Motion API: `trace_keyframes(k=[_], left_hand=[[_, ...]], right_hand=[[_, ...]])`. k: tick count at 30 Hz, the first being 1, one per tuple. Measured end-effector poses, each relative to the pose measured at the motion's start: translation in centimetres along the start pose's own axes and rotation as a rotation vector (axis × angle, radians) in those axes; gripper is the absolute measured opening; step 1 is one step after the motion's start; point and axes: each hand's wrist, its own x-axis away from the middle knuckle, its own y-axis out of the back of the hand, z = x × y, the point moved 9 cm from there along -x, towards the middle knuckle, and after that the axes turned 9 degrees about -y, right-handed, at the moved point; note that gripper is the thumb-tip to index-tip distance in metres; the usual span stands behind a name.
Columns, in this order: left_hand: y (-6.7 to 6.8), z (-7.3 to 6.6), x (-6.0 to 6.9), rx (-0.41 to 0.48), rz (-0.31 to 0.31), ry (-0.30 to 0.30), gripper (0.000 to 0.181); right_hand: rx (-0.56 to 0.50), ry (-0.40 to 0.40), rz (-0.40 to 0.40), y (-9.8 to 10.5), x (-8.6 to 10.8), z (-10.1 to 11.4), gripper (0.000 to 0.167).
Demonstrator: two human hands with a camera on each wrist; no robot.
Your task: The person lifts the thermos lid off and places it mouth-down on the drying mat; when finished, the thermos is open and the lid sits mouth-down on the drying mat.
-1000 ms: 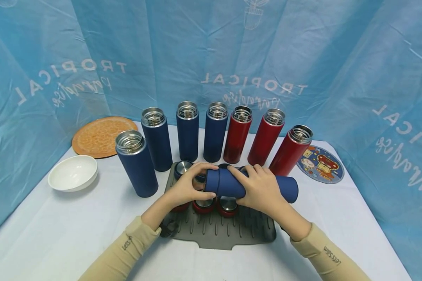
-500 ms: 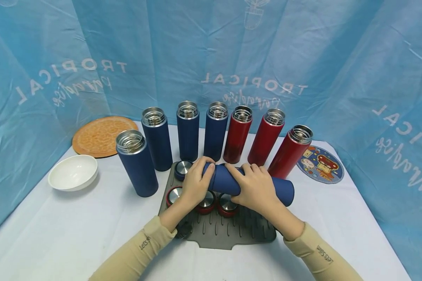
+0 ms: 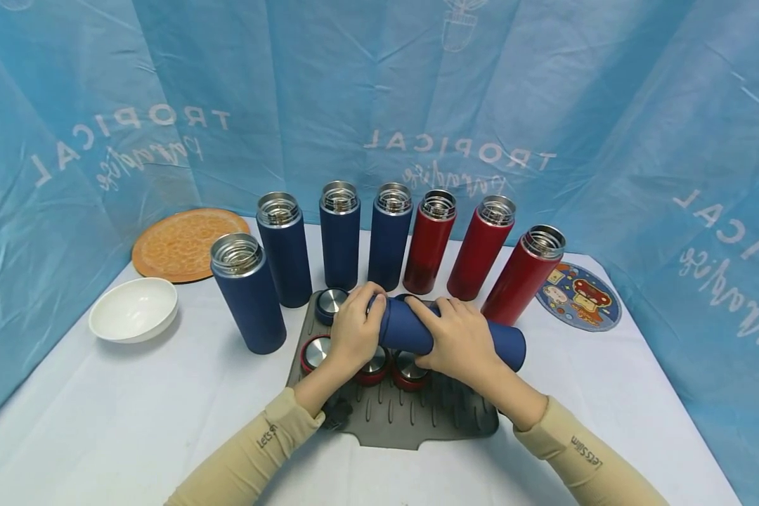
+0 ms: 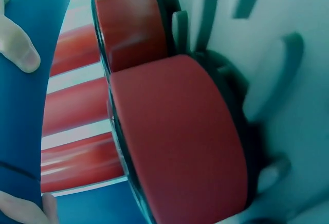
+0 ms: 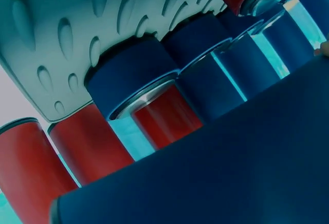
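Observation:
A dark blue thermos bottle (image 3: 509, 344) lies almost sideways in the air above a grey ribbed mat (image 3: 386, 429). My right hand (image 3: 462, 341) grips its body, thumb and fingers wrapped over the top. At the other end my left hand (image 3: 354, 330) holds the blue lid, its fingers curled round it. In the left wrist view a thin seam separates the lid (image 4: 23, 187) from the body. Beneath the bottle, red lids (image 3: 411, 369) and blue lids (image 3: 332, 302) with steel tops sit on the mat; the hands hide some of them.
Behind the mat, lidless blue bottles (image 3: 386, 246) and red bottles (image 3: 481, 260) stand upright in an arc. At the left are a white bowl (image 3: 133, 309) and an orange round mat (image 3: 190, 246). A patterned round mat (image 3: 578, 295) lies at the right, before a blue curtain (image 3: 354, 84).
My left hand has moved slightly right and turned, its grip shifting over the lid end. That end of the bottle has risen a little. The last half second shows hardly any movement.

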Motion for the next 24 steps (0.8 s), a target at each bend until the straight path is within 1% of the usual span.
trace_keyframes(k=[7,11,18,24], left_hand=[[-0.05,-0.04,-0.02,-0.009,-0.003,0.013,0.021],[-0.10,0.01,0.00,-0.010,0.005,0.032,0.021],[-0.30,0.34,0.04,-0.015,0.020,0.071,0.021],[-0.46,0.69,0.15,-0.018,0.024,0.089,0.020]], right_hand=[[-0.012,0.000,-0.009,0.02,0.09,-0.09,0.097],[-0.020,-0.002,-0.010,-0.08,0.13,-0.12,0.096],[-0.022,-0.011,0.014,-0.59,0.15,-0.26,0.097],[-0.023,-0.019,0.023,-0.88,0.16,-0.27,0.097]])
